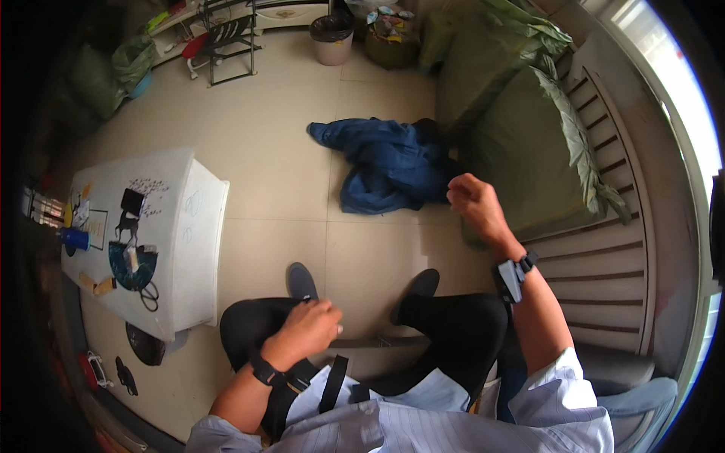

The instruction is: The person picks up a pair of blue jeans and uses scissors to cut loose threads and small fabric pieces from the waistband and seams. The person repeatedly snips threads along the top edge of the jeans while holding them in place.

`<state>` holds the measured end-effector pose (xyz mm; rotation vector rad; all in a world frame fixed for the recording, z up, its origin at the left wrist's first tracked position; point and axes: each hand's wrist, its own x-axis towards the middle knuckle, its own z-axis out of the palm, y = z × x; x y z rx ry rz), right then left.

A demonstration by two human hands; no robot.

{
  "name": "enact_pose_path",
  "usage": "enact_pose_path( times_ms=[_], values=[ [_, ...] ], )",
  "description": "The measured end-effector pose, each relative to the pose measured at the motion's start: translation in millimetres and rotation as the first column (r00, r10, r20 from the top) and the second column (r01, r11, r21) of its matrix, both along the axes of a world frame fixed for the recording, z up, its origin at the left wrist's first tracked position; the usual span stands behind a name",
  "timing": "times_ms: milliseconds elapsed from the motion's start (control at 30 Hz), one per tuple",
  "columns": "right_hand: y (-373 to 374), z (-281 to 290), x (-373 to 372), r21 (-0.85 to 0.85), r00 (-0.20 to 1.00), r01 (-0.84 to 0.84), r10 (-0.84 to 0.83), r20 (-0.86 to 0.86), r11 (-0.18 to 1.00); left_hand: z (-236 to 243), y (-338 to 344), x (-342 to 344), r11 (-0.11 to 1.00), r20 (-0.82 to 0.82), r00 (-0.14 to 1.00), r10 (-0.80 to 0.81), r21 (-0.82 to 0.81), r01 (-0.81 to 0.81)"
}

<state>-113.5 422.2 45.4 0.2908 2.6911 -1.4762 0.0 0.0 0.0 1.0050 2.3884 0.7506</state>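
Observation:
My left hand (pixel 311 330) is over my left knee, its fingers curled closed. What they hold, if anything, is hidden or too small to make out. Out to the right, my right hand (pixel 476 204) is raised with its fingers bent together in a fist or pinch; nothing I can name shows in it. In the picture it is close to the right end of a crumpled dark blue garment (pixel 393 162) on the floor, and I see no grip on the cloth. Each wrist wears a black strap, the right one with a grey device (pixel 510 281).
To the left stands a white table (pixel 198 241) with scissors (pixel 149 296), a blue cup (pixel 74 238) and small items. Large green wrapped bundles (pixel 521 151) rest on a slatted bench (pixel 593 275) at right. A bin (pixel 332 49) and folding chair (pixel 230 45) are at the back.

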Motion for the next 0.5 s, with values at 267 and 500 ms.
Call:
enact_pose_path(
  times_ms=[267,500],
  values=[
    [12,-129,-143,0.388,0.997,-0.033,0.005,0.073,0.921,-30,15,-36,0.997,0.147,0.988,-0.042,-0.063,0.052],
    [24,-246,-223,0.518,0.994,0.007,-0.064,0.093,0.855,-33,11,-59,0.992,0.273,0.962,0.013,-0.122,0.021]
  ],
)
